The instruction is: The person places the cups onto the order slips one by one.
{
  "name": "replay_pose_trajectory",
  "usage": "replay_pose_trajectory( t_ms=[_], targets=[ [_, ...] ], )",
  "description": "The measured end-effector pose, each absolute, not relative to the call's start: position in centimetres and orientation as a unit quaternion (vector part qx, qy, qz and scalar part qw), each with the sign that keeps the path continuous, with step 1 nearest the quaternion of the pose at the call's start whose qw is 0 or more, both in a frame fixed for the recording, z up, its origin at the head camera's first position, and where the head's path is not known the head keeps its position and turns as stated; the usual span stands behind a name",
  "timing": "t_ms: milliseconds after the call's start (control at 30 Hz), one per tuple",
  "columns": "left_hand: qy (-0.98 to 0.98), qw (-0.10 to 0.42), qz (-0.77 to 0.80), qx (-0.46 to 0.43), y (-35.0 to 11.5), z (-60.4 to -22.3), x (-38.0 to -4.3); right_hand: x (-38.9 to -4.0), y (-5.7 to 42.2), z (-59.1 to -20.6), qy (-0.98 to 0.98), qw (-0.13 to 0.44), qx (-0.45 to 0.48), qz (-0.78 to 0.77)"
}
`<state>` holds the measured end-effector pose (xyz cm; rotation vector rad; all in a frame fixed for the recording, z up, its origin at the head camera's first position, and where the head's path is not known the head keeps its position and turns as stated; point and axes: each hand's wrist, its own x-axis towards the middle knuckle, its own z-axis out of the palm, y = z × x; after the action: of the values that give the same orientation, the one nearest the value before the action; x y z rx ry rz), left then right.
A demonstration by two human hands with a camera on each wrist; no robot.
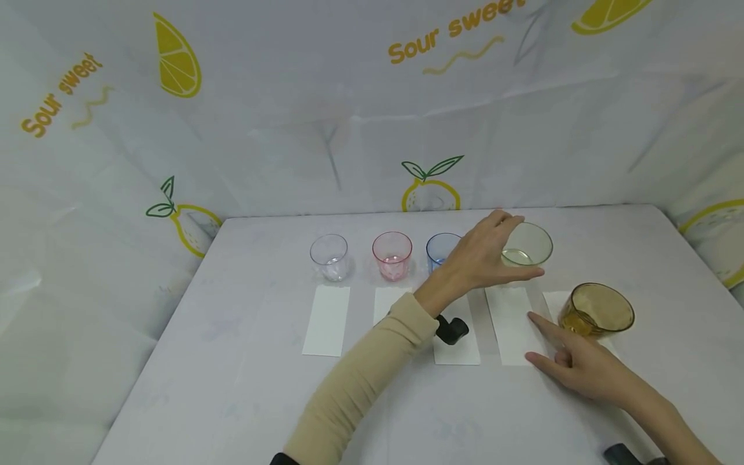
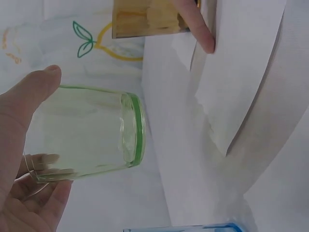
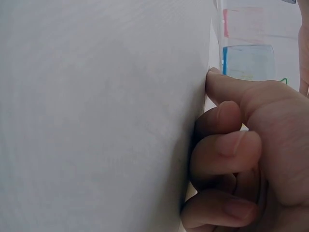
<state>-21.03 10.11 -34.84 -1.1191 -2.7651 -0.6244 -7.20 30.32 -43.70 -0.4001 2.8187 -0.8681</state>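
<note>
My left hand (image 1: 482, 255) reaches around a pale green glass (image 1: 529, 245), thumb and fingers spread on opposite sides near its rim. In the left wrist view a gap shows between the extended thumb (image 2: 46, 79) and the green glass (image 2: 91, 130), whose base sits close to the table. My right hand (image 1: 581, 361) rests low over the table, with straight index finger and thumb touching a white paper strip (image 1: 508, 323). Its other fingers (image 3: 227, 154) are bent in underneath. Just beyond that hand stands an amber glass (image 1: 604, 307), partly over another white strip (image 1: 555, 300).
Left of the green glass stand a blue glass (image 1: 440, 245), partly hidden by the left hand, a pink glass (image 1: 392, 255) and a clear glass (image 1: 330, 258). More white paper strips (image 1: 327, 323) lie in front of them. A lemon-printed cloth (image 1: 290, 148) hangs behind the table.
</note>
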Motion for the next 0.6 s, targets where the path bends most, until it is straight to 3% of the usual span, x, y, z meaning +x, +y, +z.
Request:
replay_pose_trajectory(
  t_ms=[333, 600],
  targets=[
    [-0.901, 0.055, -0.214, -0.374, 9.3, -35.2, -20.2, -7.2, 30.4, -43.6, 0.942, 0.099, -0.127, -0.293],
    [-0.901, 0.028, -0.214, -0.375, 9.2, -35.7, -19.3, -7.4, 30.4, -43.6, 0.942, 0.099, -0.132, -0.294]
  ],
)
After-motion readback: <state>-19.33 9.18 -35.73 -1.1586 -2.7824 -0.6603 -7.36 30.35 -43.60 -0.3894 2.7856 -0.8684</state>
